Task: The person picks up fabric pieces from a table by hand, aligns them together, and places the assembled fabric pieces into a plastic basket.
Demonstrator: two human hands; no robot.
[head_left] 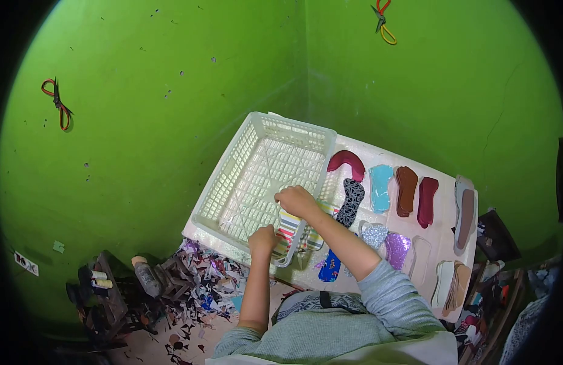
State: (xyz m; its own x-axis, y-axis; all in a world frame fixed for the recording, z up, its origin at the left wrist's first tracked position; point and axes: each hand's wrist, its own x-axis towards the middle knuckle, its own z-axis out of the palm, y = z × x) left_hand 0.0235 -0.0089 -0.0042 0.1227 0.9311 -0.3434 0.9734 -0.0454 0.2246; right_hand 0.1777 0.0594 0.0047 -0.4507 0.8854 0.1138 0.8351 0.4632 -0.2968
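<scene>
The left hand (263,239) and right hand (298,202) have fingers curled tight on striped material (287,221) at the basket's (252,182) edge.

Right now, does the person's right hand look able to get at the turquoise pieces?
Probably yes: between the right hand and the turquoise pieces I see only the crate's side and the low patterned pieces, though the hand seems busy with striped material.
</scene>
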